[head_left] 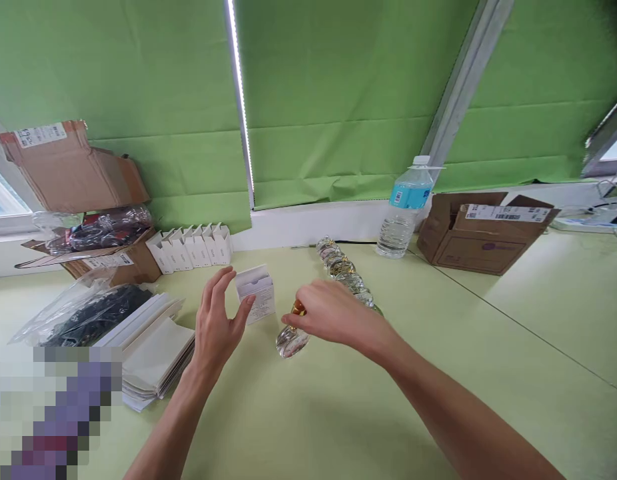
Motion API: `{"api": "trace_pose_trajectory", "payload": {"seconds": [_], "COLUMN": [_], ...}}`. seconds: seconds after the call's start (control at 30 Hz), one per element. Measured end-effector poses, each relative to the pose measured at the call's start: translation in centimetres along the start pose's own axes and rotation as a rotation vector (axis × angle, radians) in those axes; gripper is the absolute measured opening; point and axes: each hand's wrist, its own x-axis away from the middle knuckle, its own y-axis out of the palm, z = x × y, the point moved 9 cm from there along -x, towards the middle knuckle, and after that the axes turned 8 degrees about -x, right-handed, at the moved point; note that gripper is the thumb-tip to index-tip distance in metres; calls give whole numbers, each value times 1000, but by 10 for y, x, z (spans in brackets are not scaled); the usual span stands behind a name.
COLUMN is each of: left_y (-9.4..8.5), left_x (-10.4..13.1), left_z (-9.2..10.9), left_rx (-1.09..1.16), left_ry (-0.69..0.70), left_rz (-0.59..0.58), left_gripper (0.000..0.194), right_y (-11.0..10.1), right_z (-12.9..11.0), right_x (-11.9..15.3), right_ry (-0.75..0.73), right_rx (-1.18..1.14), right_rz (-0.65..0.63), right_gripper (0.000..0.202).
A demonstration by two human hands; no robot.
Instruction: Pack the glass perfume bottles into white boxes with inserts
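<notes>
My right hand [328, 310] pinches the amber-gold cap of a round clear glass perfume bottle [291, 343], which tilts at or just above the tabletop. Fingers apart and holding nothing, my left hand [216, 330] hovers beside a small white carton [261, 303]. That carton stands upright with its top open and has printed text on its front. Behind my right hand runs a line of similar glass bottles [344, 270] with gold necks; my hand partly covers the near end.
Several white cartons [193, 250] stand in a row at the back left. Flat cardboard sheets [156, 357] and a bag of dark items [101, 317] lie at left, near stacked brown boxes [78, 173]. A water bottle [403, 213] and open brown box [481, 247] stand back right.
</notes>
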Motion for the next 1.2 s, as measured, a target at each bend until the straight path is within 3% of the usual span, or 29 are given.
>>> {"api": "trace_pose_trajectory", "payload": {"seconds": [0.07,0.1,0.2,0.3,0.37,0.5,0.7,0.83,0.93,1.03,1.2], "left_y": [-6,-3,25,54,66,82,90,90,87,85,87], "left_x": [0,0,8,29,42,56,62,63,61,58,61], "left_z": [7,10,20,31,36,39,23,30,39,43,42], "left_rx": [6,17,63,86,115,229,287,331,324,268,223], "left_ry": [38,46,47,27,10,-43,-216,-177,-120,-64,-38], "left_rz": [23,-22,-362,-662,-763,-894,-1014,-1037,-1012,-981,-957], "left_gripper": [15,13,27,33,40,26,40,39,33,29,23], "right_y": [-14,-19,-19,2,23,56,85,78,54,35,36], "right_z": [8,13,27,37,41,42,40,46,46,33,9], "right_x": [6,9,19,29,35,42,46,49,45,37,22], "right_ry": [17,26,60,95,107,112,86,95,127,99,-10], "right_rx": [-20,-30,-66,-123,-160,-153,-101,-248,-413,-550,-509], "right_rz": [13,13,-19,-62,-79,-63,-136,-146,-5,167,255], "right_gripper": [32,28,15,12,16,13,4,25,40,39,17]}}
